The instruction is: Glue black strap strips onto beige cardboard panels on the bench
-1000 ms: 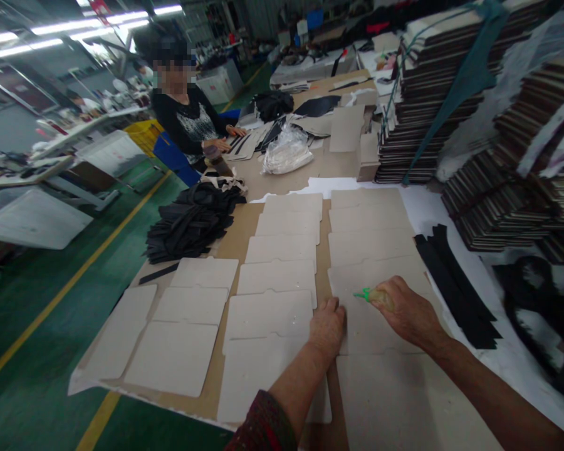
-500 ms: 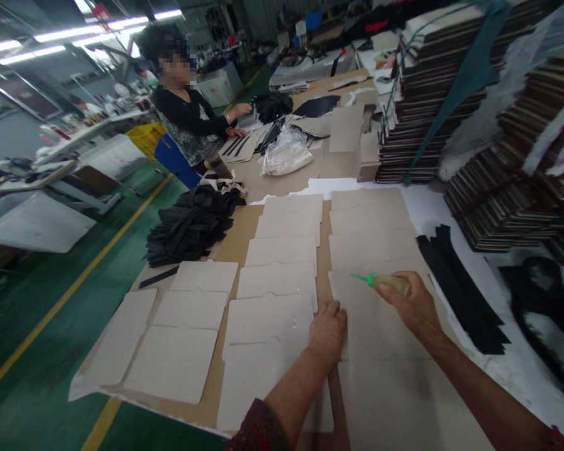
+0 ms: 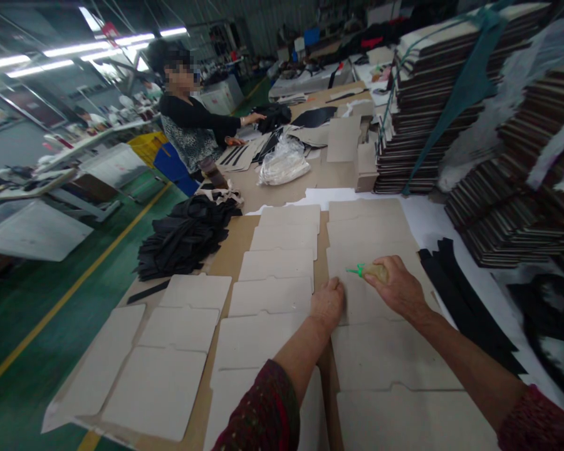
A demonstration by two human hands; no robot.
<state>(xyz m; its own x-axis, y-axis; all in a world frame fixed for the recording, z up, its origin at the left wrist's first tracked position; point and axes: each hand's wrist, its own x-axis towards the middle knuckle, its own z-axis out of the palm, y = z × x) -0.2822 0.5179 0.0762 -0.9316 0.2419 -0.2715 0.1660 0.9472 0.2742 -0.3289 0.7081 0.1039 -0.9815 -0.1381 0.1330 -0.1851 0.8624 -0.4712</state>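
My right hand (image 3: 397, 289) is closed round a small yellowish glue bottle with a green nozzle (image 3: 366, 271). The nozzle points left over a grey cardboard sheet (image 3: 371, 250) in the right-hand column. My left hand (image 3: 328, 302) rests knuckles-up on the edge of that column, fingers curled and pressed onto the card. Several more grey cardboard sheets (image 3: 272, 297) lie overlapped in columns to the left on the brown table (image 3: 228, 244).
A pile of black strips (image 3: 183, 235) lies at the table's left edge, more black strips (image 3: 465, 300) to the right. Tall stacks of board (image 3: 427, 100) stand at the back right. A person in black (image 3: 192, 125) works at the far end beside a plastic bag (image 3: 284, 160).
My right hand has carried the glue bottle away from me along the right-hand column. My left hand has slid forward with it. The person at the far end has reached an arm out.
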